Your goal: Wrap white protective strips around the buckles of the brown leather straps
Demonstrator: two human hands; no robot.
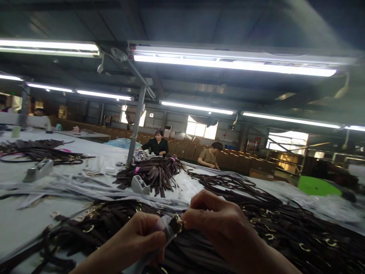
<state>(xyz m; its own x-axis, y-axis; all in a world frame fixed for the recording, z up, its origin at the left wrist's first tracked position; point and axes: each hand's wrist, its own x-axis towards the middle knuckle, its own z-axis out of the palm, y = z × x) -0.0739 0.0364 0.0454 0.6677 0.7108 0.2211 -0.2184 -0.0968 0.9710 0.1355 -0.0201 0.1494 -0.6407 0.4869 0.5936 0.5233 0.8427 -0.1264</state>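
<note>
A: Between the two hands, at bottom centre: a dark brown leather strap end with a small brass ring [177, 223]. Left hand [139, 239] pinches a clear plastic sleeve [164, 228] around it; right hand [225, 228] pinches the ring end from the other side.

B: Which way does its long axis lie?

A: Roughly left to right, spanning both hands equally, touching each. Below lies a heap of dark brown straps with brass hooks [285, 228] on the white worktop [23, 224]; a grey tape dispenser [139, 185] stands beyond.

Tube lights [234, 64] above, perhaps windows [202, 129] beyond.
</note>
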